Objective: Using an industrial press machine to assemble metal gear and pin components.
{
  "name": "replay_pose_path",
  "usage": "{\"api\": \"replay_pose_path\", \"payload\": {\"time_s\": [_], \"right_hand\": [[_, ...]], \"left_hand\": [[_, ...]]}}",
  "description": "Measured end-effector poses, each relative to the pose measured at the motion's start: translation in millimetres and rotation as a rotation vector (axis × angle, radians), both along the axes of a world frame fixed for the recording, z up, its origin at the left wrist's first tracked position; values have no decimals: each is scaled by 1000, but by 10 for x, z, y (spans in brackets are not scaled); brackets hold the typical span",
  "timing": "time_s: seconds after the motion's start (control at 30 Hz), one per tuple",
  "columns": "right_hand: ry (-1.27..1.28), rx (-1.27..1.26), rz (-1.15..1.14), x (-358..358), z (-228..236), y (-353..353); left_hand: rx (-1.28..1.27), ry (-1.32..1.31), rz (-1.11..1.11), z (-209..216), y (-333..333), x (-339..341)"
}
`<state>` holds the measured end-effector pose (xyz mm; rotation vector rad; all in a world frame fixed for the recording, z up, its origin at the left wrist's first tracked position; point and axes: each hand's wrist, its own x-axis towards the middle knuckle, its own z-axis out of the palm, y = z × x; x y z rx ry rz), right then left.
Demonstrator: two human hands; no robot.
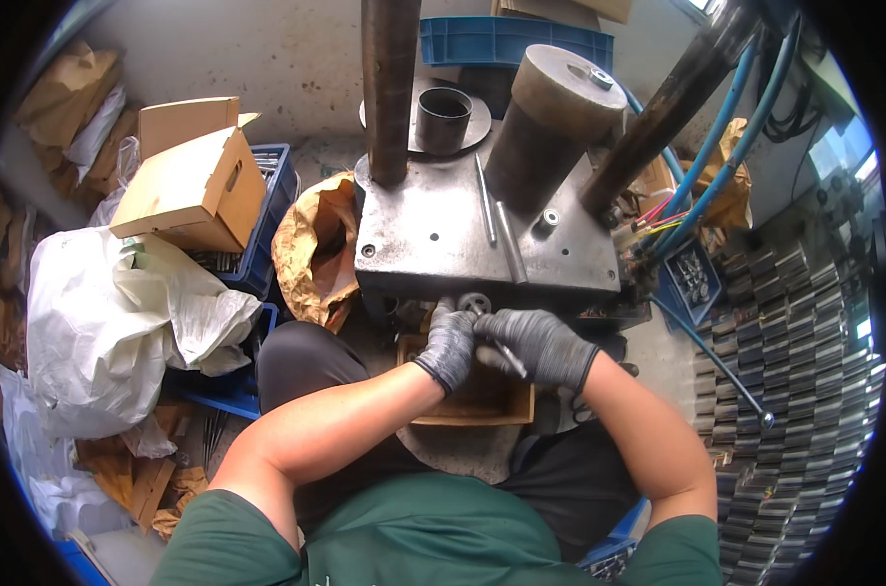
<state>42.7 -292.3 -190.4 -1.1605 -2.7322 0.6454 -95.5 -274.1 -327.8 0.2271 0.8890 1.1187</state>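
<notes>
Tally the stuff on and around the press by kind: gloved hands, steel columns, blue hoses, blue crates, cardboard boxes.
Gloved hands: 2 (left hand, right hand)
Steel columns: 2
Blue hoses: 2
Blue crates: 2
Cardboard boxes: 1
Total: 9

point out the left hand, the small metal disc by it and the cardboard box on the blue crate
left hand (450,347), head view, back of the glove
small metal disc (475,303), head view, its face
cardboard box (191,186), head view, top flap

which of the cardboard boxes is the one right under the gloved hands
The small open-topped cardboard box in the person's lap, below the left hand and right hand; the larger box sits far left on a blue crate.
</notes>
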Motion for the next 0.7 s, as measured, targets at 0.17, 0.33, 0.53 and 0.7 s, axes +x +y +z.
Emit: {"api": "replay_pose_path", "payload": {"time_s": [0.17, 0.33, 0.53, 0.7], "right_hand": [[-181, -134, -107, 0, 323, -287], [114, -320, -444, 400, 400, -329], [285, -373, -388, 625, 170, -262], [235, -209, -338, 833, 7, -206]], "left_hand": [[95, 54, -362, 256, -449, -15], [561, 463, -567, 249, -632, 305], [230, 30, -785, 245, -750, 310], [11, 80, -781, 284, -786, 371]]}}
